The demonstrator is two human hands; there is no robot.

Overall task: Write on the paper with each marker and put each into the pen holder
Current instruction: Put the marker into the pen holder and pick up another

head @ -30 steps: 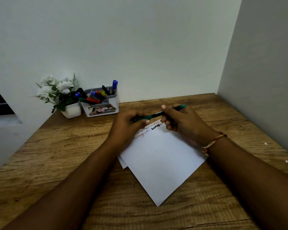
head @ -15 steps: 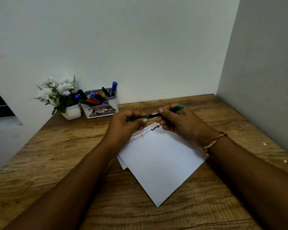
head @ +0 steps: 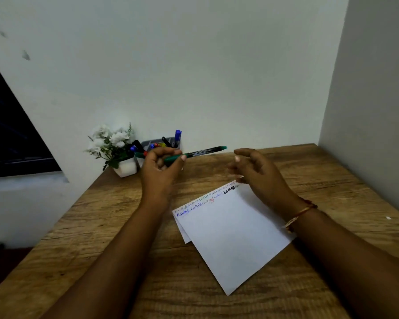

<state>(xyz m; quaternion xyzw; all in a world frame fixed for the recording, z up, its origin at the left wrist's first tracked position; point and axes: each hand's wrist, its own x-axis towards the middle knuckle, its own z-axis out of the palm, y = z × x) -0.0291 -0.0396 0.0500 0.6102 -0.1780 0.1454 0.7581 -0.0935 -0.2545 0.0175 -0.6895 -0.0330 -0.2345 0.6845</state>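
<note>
Fingers (head: 162,155) of left hand (head: 158,176) pinch one green marker (head: 200,152).

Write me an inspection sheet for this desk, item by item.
Surface: wooden table, grain visible, a small white speck near its right edge.
Job's things: paper lying askew, coloured writing along its far edge, a second sheet peeking out beneath; green marker held roughly level above the table; pen holder by the wall, with several markers in it.
Clutter: white flower pot beside the holder.
Grippers: left hand grips the green marker; right hand open, holds nothing, above the paper's far corner.
Cables: nothing seen.
Surroundings: pale walls at back and right; dark window at left.
</note>
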